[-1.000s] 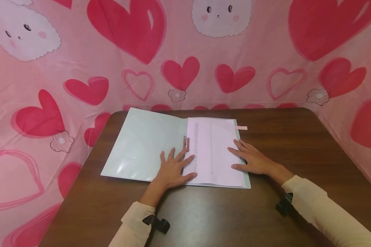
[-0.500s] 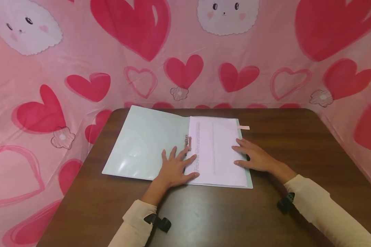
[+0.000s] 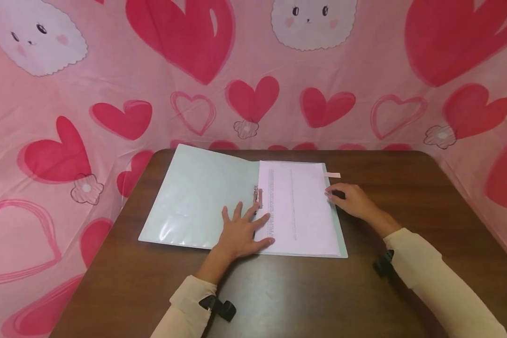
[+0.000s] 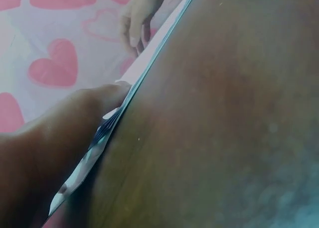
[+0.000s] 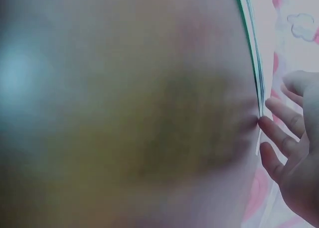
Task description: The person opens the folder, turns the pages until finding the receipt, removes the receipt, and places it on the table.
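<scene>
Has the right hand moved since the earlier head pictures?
Yes, forward: in the head view, the right hand is now closer to the far edge of the table and to the pink tab than before.

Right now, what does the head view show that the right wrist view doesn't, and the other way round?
Only the head view shows the left hand, the clip and the tab.
Only the right wrist view shows the right hand from its inner side.
Both share the right hand, folder, table and backdrop.
</scene>
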The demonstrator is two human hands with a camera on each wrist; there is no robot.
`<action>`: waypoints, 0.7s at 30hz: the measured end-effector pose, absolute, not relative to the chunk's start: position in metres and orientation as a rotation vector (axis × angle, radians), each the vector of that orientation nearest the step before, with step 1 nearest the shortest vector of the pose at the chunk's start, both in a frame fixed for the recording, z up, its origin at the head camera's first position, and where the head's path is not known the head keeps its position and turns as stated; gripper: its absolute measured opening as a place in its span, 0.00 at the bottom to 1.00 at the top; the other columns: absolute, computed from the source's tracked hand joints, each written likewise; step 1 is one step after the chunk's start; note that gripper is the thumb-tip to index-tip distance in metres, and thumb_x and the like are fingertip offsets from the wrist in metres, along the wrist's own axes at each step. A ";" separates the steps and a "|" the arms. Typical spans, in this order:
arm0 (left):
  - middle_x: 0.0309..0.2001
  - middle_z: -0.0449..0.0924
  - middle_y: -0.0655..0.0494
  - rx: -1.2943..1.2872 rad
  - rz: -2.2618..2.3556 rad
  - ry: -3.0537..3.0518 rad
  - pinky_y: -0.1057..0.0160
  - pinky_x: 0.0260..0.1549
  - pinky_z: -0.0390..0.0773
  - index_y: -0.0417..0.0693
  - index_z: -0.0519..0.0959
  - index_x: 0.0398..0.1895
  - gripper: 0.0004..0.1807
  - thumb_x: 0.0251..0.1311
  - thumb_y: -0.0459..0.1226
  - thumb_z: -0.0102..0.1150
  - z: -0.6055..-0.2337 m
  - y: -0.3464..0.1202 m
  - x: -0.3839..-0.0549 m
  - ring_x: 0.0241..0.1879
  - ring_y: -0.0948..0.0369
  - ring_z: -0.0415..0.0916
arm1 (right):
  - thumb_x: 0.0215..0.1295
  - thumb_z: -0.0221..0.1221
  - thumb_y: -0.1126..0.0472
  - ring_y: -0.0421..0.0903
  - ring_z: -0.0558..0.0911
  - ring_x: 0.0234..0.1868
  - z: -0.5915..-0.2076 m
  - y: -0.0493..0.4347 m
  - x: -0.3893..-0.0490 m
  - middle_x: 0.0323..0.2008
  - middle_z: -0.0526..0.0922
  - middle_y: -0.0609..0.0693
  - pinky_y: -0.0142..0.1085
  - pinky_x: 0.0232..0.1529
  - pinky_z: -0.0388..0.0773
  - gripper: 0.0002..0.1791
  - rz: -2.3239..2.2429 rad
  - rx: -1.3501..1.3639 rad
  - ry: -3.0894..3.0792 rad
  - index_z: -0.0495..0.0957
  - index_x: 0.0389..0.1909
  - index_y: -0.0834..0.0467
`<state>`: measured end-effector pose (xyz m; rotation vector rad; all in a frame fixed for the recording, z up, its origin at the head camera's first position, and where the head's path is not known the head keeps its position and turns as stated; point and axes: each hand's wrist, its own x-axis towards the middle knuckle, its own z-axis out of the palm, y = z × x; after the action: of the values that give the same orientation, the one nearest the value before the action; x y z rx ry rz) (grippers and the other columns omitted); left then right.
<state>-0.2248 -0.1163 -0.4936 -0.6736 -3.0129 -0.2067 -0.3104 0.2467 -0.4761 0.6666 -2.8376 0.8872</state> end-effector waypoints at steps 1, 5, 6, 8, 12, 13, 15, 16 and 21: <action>0.82 0.55 0.56 -0.668 -0.205 -3.017 0.20 0.69 0.46 0.76 0.61 0.77 0.43 0.58 0.75 0.40 -0.493 -0.116 -0.224 0.79 0.36 0.51 | 0.69 0.63 0.64 0.59 0.84 0.48 -0.476 0.247 -0.315 0.53 0.86 0.65 0.60 0.58 0.80 0.14 0.891 0.660 -2.833 0.83 0.53 0.64; 0.82 0.55 0.56 -0.657 -0.193 -3.032 0.20 0.69 0.47 0.76 0.61 0.77 0.43 0.58 0.75 0.39 -0.494 -0.115 -0.223 0.79 0.36 0.51 | 0.70 0.61 0.64 0.60 0.85 0.48 -0.475 0.246 -0.334 0.52 0.87 0.65 0.58 0.56 0.82 0.13 0.877 0.648 -2.845 0.84 0.52 0.64; 0.82 0.55 0.56 -0.657 -0.195 -3.033 0.20 0.69 0.47 0.76 0.61 0.77 0.43 0.58 0.75 0.39 -0.494 -0.114 -0.222 0.79 0.35 0.51 | 0.70 0.61 0.65 0.61 0.85 0.49 -0.474 0.246 -0.338 0.52 0.87 0.66 0.58 0.57 0.82 0.13 0.881 0.645 -2.848 0.84 0.52 0.64; 0.82 0.54 0.56 -0.655 -0.188 -3.039 0.20 0.69 0.46 0.76 0.60 0.77 0.44 0.58 0.76 0.38 -0.494 -0.113 -0.222 0.79 0.35 0.51 | 0.70 0.61 0.65 0.62 0.85 0.51 -0.474 0.245 -0.348 0.52 0.87 0.66 0.58 0.57 0.81 0.13 0.893 0.630 -2.851 0.83 0.52 0.65; 0.83 0.52 0.57 -0.640 -0.181 -3.041 0.21 0.70 0.45 0.76 0.59 0.78 0.44 0.58 0.76 0.38 -0.494 -0.112 -0.222 0.80 0.36 0.50 | 0.72 0.60 0.63 0.61 0.84 0.49 -0.471 0.240 -0.364 0.50 0.87 0.65 0.57 0.55 0.83 0.14 0.933 0.565 -2.864 0.83 0.53 0.64; 0.83 0.52 0.57 -0.636 -0.180 -3.041 0.21 0.70 0.45 0.76 0.58 0.78 0.44 0.58 0.76 0.38 -0.493 -0.112 -0.222 0.80 0.36 0.50 | 0.72 0.59 0.63 0.60 0.84 0.49 -0.470 0.239 -0.367 0.49 0.87 0.65 0.56 0.54 0.83 0.14 0.937 0.545 -2.872 0.83 0.54 0.63; 0.83 0.52 0.57 -0.632 -0.184 -3.037 0.21 0.70 0.45 0.76 0.59 0.78 0.44 0.59 0.76 0.38 -0.492 -0.112 -0.222 0.79 0.36 0.50 | 0.73 0.59 0.62 0.59 0.83 0.48 -0.469 0.236 -0.373 0.49 0.87 0.64 0.56 0.54 0.84 0.14 0.947 0.514 -2.884 0.82 0.54 0.63; 0.83 0.53 0.57 -0.632 -0.191 -3.034 0.21 0.70 0.46 0.76 0.60 0.77 0.43 0.59 0.76 0.39 -0.492 -0.112 -0.221 0.79 0.35 0.50 | 0.73 0.58 0.62 0.60 0.83 0.49 -0.469 0.235 -0.375 0.49 0.87 0.64 0.56 0.54 0.84 0.14 0.951 0.502 -2.887 0.82 0.54 0.63; 0.83 0.52 0.57 -0.627 -0.211 -3.044 0.20 0.70 0.45 0.76 0.59 0.77 0.44 0.58 0.76 0.39 -0.491 -0.112 -0.219 0.80 0.35 0.50 | 0.72 0.59 0.63 0.61 0.83 0.49 -0.466 0.230 -0.387 0.50 0.86 0.66 0.57 0.56 0.82 0.14 0.970 0.490 -2.871 0.82 0.53 0.65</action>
<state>-0.2195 -0.1117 -0.4909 -0.6269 -3.0438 -0.2112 -0.3868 0.2303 -0.4664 0.4902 -2.8706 0.9697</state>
